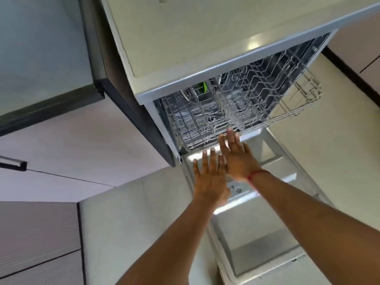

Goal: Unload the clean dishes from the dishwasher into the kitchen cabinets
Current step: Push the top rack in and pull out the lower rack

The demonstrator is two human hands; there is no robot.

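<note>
- The dishwasher [146, 97] sits mid-frame under the countertop [185, 27], with its door [257, 233] dropped flat toward the bottom right so the racks can be reached.
- The lower rack [195, 130] looks nearly bare. A green item [202, 87] shows at its back, too hidden to name.
- The upper rack [298, 89] juts out at the right.
- The right hand [236, 159] hovers at the lower rack's front edge, fingers straight and spread, holding nothing.
- The left hand [209, 179], just beside it, is equally flat and empty, probably also reaching for that rack.

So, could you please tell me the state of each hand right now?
Left hand: open, holding nothing.
Right hand: open, holding nothing.
</note>
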